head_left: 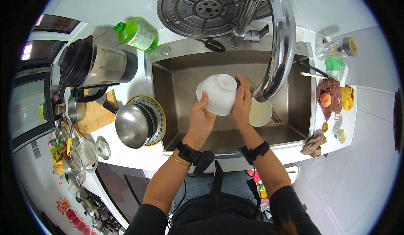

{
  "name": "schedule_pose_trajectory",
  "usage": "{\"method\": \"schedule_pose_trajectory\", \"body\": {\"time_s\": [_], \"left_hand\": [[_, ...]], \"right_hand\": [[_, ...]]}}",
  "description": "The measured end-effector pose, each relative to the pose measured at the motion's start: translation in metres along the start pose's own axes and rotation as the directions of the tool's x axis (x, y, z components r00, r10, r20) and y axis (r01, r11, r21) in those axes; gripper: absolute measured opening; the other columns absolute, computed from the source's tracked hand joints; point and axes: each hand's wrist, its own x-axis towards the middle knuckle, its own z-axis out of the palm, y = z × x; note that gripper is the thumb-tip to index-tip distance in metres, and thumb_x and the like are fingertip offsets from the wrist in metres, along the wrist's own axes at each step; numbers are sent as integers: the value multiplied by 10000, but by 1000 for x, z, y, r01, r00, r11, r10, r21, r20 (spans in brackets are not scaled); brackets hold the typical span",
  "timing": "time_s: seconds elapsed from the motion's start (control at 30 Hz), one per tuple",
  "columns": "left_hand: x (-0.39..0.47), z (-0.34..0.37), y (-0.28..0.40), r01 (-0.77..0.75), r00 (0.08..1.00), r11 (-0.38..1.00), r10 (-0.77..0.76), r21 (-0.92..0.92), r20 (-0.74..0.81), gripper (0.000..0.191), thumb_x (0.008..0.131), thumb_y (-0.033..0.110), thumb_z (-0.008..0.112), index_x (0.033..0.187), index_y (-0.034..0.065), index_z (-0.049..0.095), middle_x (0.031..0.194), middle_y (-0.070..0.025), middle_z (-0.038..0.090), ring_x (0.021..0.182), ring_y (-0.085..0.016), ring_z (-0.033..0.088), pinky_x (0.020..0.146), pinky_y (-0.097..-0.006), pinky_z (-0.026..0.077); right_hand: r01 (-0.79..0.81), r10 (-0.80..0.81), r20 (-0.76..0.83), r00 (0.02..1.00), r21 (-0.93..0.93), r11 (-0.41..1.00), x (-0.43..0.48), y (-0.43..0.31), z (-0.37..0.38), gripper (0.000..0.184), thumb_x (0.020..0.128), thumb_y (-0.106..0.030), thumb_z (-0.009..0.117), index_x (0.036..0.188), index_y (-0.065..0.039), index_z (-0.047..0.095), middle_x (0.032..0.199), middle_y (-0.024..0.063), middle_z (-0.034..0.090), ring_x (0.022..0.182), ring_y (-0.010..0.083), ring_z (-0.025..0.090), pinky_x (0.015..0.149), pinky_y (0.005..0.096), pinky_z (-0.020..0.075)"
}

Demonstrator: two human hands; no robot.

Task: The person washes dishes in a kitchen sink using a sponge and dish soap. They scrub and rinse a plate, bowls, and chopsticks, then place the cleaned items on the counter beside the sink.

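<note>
A white bowl [219,100] is tilted over the sink [192,70], its foot ring facing up and away from me. My left hand [202,119] grips its lower left side, thumb on the outer wall. My right hand [242,104] lies along the bowl's right side with its fingers closed against it. A small dark thing [237,82] shows beside the right fingertips; most of it is hidden, so I cannot tell what it is. Below and to the right, a second pale bowl [261,113] rests in the sink among several chopsticks [275,116].
A chrome faucet [285,45] arches over the sink's right half, close to my right hand. Stacked metal bowls [131,126] and a patterned plate [161,124] stand left. Beyond are a blender jug [105,64] and a green bottle [139,37]. Cloths [329,93] lie right.
</note>
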Motion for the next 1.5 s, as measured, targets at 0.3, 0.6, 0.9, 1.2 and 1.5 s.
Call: {"method": "schedule_pose_trajectory", "body": {"time_s": [0.3, 0.6, 0.9, 1.2, 1.5], "left_hand": [[-100, 37, 59, -422, 905, 31, 62, 906, 420, 158, 901, 32, 611, 1020, -3, 709, 949, -118, 730, 871, -226, 712, 853, -381, 561], [-164, -10, 139, -496, 491, -657, 327, 568, 807, 211, 810, -100, 612, 982, -18, 702, 994, -160, 734, 953, -266, 719, 857, -381, 554], [-156, -85, 155, -287, 613, -666, 425, 689, 666, 286, 831, -93, 602, 1094, -4, 670, 1069, -152, 717, 1008, -283, 697, 908, -393, 535], [-145, -126, 153, -222, 715, -657, 393, 720, 579, 330, 836, -92, 549, 1150, -15, 616, 1115, -162, 694, 1084, -283, 666, 985, -421, 492], [-153, -117, 160, -225, 788, -620, 338, 752, 514, 332, 937, 12, 503, 1260, -30, 570, 1174, -198, 664, 1175, -318, 609, 1069, -450, 409]], "right_hand": [[78, 183, 210, 960, -833, 548, 66, 57, -122, 460, 810, -439, 732, 871, 10, 649, 1005, 228, 641, 887, 407, 639, 776, 480, 515], [102, 609, 240, 756, -962, 252, 59, 129, -186, 593, 714, -386, 825, 1133, -9, 642, 1127, 193, 664, 1041, 365, 644, 904, 451, 518], [203, 417, 437, 797, -844, 497, 66, 138, -164, 315, 749, -72, 655, 1052, 9, 679, 921, 254, 686, 893, 418, 670, 783, 461, 530], [201, 130, 339, 932, -780, 593, 61, 102, -96, 337, 758, -35, 631, 1074, 78, 607, 868, 303, 652, 843, 462, 645, 752, 481, 511], [156, 51, 183, 982, -930, 334, 93, 87, -43, 395, 832, -52, 616, 1218, -1, 552, 959, 259, 629, 842, 448, 645, 705, 511, 526]]}}
